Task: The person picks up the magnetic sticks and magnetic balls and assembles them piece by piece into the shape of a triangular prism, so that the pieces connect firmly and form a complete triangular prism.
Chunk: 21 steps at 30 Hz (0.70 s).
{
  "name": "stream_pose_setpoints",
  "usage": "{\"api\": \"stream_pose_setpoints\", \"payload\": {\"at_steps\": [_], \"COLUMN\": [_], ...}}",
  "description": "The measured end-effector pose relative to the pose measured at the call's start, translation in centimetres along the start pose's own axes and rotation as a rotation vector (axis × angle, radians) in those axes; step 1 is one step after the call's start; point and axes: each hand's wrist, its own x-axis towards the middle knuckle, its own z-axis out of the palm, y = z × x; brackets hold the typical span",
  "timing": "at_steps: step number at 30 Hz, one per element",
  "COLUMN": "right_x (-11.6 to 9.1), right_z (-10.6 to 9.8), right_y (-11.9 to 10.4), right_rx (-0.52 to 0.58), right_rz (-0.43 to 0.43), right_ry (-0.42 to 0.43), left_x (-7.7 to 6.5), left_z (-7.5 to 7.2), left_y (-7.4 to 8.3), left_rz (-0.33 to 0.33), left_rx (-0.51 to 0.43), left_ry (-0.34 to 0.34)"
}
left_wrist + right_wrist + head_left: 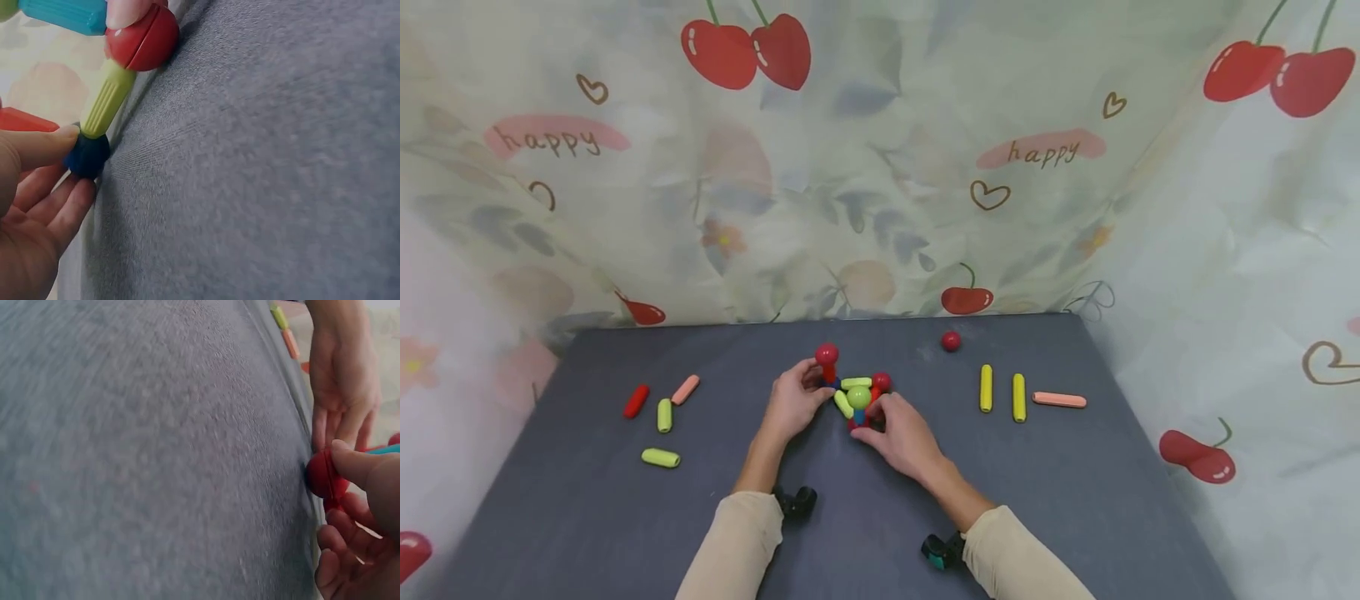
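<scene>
Between the hands sits a small frame of balls joined by rods. My left hand (795, 402) pinches its dark blue ball (89, 157) at the left corner. A red rod (828, 372) rises from that corner with a red ball (827, 354) on top. From the blue ball a yellow-green rod (107, 100) runs to the near red ball (145, 40). My right hand (907, 437) holds this red ball, its thumb pressed on it. Above it a blue rod (860, 416) carries a green ball (858, 397). Another red ball (882, 382) is at the right corner.
Loose rods lie left: one red (636, 401), one pink (686, 390), two green (660, 457). On the right are two yellow rods (986, 388) and a pink rod (1059, 400). A red ball (951, 341) rests near the table's back edge, before the patterned cloth (865, 225).
</scene>
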Motion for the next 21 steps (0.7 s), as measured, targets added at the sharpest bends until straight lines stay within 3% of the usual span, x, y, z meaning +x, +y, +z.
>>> {"api": "stream_pose_setpoints", "payload": {"at_steps": [7, 12, 16, 21], "right_x": [0.4, 1.1, 1.6, 1.7], "right_z": [-1.4, -2.6, -3.5, -5.2], "right_y": [1.4, 2.4, 2.7, 3.6], "right_rx": [-0.056, -0.124, -0.207, -0.387], "right_rz": [-0.010, -0.029, -0.057, -0.058], "right_ry": [0.037, 0.041, -0.012, -0.088], "left_x": [-1.4, -2.7, -3.1, -3.1], "left_z": [-0.3, 0.5, 1.2, 1.4], "left_y": [0.0, 0.1, 0.1, 0.2], "left_rz": [-0.007, -0.043, -0.057, -0.065], "left_rx": [0.130, 0.153, 0.159, 0.198], "left_ry": [0.045, 0.065, 0.117, 0.143]}}
